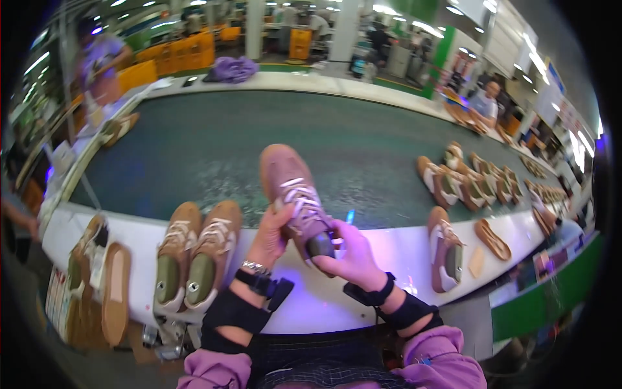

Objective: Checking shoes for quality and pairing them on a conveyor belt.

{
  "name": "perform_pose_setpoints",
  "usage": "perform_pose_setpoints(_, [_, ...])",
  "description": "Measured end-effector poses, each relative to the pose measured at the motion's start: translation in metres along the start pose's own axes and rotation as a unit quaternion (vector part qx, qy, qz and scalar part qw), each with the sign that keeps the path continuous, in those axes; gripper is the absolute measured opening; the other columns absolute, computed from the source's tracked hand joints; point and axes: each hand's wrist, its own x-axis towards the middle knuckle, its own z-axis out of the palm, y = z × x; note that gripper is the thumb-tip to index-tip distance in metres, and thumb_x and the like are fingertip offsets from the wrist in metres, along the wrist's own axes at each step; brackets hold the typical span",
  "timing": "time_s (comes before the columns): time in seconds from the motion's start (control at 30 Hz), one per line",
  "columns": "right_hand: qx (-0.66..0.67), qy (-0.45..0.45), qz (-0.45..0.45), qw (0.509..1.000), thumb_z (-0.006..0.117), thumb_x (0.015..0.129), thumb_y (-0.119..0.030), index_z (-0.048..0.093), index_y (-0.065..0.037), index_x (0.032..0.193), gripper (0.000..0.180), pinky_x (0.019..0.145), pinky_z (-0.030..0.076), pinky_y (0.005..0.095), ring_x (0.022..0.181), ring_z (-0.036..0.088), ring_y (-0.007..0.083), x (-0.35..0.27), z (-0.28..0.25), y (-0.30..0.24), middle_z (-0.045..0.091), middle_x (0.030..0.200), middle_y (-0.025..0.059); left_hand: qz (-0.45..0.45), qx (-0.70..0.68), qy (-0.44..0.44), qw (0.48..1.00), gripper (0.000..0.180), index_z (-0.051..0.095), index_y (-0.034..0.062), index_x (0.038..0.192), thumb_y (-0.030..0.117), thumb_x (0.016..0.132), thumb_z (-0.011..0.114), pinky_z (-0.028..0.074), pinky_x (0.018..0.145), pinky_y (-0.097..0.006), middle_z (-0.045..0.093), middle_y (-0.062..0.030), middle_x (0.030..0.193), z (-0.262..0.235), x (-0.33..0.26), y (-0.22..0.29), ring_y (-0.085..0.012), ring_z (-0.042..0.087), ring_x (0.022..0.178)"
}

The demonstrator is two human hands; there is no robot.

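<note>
A tan and mauve sneaker (301,194) with white laces is held up over the near edge of the work surface, toe pointing away from me. My left hand (269,235) grips its left side, with the thumb near the laces. My right hand (353,255) closes round the heel end at the collar, where a dark insert shows in the opening. Left of my hands, a pair of tan sneakers (207,259) with green linings stands on the white ledge. To the right, one more sneaker (445,253) rests on the ledge.
A dark green conveyor belt (259,123) stretches behind the white ledge (311,311). Several sneakers (476,178) stand on its right side. A tan shoe last-shaped piece (115,292) lies at left, another brown shoe piece (492,240) at right. A purple cloth (233,69) lies at the far edge; co-workers stand beyond.
</note>
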Motion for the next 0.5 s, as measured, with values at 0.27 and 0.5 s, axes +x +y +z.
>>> perform_pose_setpoints(0.27, [0.226, 0.038, -0.035, 0.973, 0.078, 0.069, -0.028, 0.045, 0.005, 0.125, 0.073, 0.092, 0.045, 0.0354, 0.104, 0.058, 0.0218, 0.001, 0.012, 0.019, 0.058, 0.115, 0.0144, 0.010, 0.069, -0.034, 0.997, 0.068, 0.045, -0.0019, 0.126, 0.024, 0.071, 0.075, 0.045, 0.094, -0.035, 0.057, -0.0095, 0.117, -0.004, -0.022, 0.007, -0.0200, 0.058, 0.106])
perform_pose_setpoints(0.5, [0.556, -0.106, 0.069, 0.822, 0.078, 0.062, -0.041, 0.035, 0.004, 0.136, 0.096, 0.102, 0.034, 0.0315, 0.117, 0.049, 0.0193, 0.009, 0.022, 0.048, 0.050, 0.127, 0.0111, -0.022, 0.142, -0.037, 0.989, 0.079, 0.043, -0.0006, 0.128, 0.029, 0.063, 0.079, 0.047, 0.091, -0.033, 0.058, -0.0089, 0.115, 0.013, -0.023, 0.006, -0.0196, 0.059, 0.103])
